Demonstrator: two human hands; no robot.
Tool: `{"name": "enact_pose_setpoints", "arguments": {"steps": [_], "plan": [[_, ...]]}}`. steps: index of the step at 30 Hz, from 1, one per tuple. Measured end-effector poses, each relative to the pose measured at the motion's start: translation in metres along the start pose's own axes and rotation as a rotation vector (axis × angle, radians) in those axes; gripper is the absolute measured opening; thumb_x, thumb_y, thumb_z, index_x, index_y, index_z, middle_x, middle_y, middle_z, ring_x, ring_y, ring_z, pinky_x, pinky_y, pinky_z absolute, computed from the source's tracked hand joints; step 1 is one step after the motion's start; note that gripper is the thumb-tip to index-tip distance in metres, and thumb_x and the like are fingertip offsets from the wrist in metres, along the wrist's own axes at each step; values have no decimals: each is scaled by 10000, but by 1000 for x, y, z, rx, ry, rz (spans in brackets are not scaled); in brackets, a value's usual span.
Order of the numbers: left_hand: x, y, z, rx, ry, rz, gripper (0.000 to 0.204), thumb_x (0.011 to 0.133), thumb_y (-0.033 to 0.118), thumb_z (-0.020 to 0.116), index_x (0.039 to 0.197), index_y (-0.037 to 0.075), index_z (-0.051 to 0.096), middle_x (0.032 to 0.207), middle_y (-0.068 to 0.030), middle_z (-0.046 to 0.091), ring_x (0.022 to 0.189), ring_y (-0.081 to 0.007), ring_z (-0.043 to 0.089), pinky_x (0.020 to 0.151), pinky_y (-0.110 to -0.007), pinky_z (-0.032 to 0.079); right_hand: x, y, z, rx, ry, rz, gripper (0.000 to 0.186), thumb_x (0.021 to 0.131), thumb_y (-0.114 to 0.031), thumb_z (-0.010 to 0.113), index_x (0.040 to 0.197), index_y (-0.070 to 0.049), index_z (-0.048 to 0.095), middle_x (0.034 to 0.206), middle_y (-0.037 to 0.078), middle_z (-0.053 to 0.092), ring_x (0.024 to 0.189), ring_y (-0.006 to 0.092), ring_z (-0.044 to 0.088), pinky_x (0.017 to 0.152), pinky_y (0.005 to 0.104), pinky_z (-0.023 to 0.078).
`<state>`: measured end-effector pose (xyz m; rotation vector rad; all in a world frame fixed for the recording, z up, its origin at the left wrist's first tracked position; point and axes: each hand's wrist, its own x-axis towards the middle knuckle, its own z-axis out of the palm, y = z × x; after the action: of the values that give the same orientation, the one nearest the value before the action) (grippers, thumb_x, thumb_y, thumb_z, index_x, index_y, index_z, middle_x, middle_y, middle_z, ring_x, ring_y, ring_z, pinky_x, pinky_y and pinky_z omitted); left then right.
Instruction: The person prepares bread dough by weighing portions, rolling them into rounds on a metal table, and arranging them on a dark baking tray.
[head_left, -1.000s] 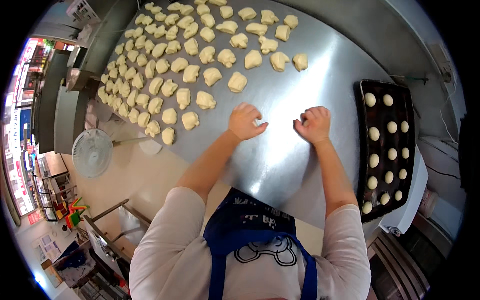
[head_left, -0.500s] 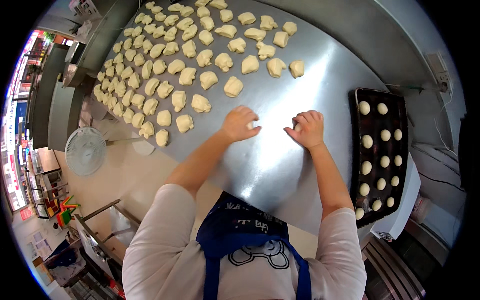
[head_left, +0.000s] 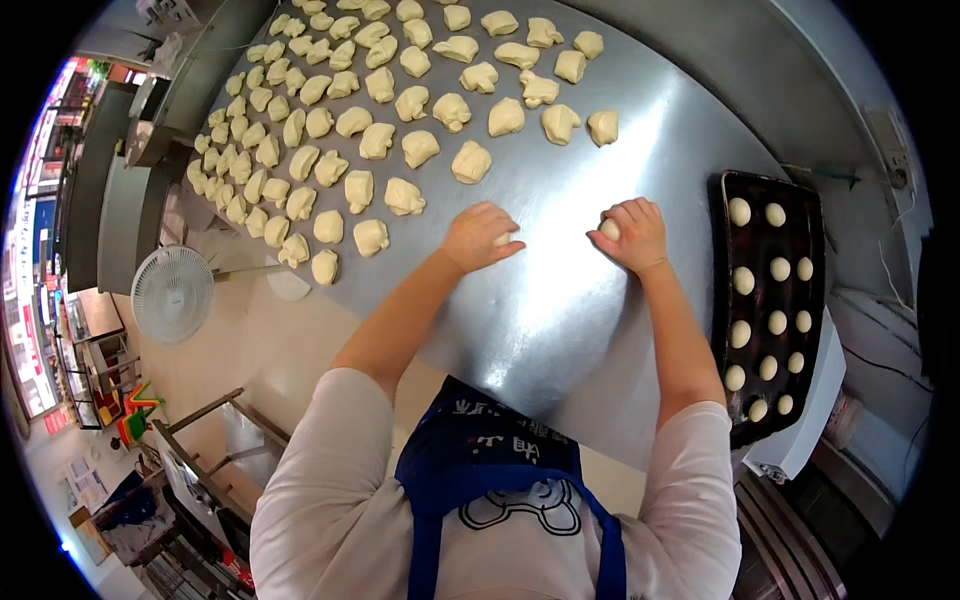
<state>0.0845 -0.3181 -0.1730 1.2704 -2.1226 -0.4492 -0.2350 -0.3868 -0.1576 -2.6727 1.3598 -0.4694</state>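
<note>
My left hand (head_left: 480, 237) is cupped on the steel table (head_left: 545, 290), curled around a dough ball (head_left: 503, 240) that shows between thumb and fingers. To its right, my right hand (head_left: 637, 235) curls in the same way over another dough ball (head_left: 610, 229), pale and smooth. Both balls are partly hidden by the fingers. Beyond and left of my hands lie many rough-cut dough pieces (head_left: 471, 162), spread in loose rows. A dark baking tray (head_left: 733, 300) at the right holds several round dough balls (head_left: 739, 334), spaced apart in columns.
A steel wall (head_left: 690, 45) borders the table's far side, with a socket (head_left: 895, 160) at the right. The tray rests on a white box-like unit (head_left: 810, 420). A white fan (head_left: 172, 293) stands past the table's left edge, near a wooden frame (head_left: 205, 415).
My right hand has shifted slightly right and away from me, showing more of its dough ball. My left hand stays nearly in place, cupped over its ball. The view has shifted slightly.
</note>
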Motion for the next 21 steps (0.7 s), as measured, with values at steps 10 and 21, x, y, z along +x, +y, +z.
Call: {"name": "enact_pose_setpoints", "arguments": {"steps": [10,21], "plan": [[4,12,17,108,-84,141,320,717,362,875,825,129,683,886,-38,665,917,-284,630,853,-443,498,58,-31,27,181,134,-344,264,710,-274,852,771,-113,651,819,60,629,791,282,612,688,414,517],[-49,64,19,73,285,-306,397,828,113,788,1194,83,638,1177,-126,641,1071,-390,593,928,-476,491,9,-59,25,176,401,383,536,854,-182,764,1360,-123,597,1275,158,625,1167,392,556,1024,465,471]]}}
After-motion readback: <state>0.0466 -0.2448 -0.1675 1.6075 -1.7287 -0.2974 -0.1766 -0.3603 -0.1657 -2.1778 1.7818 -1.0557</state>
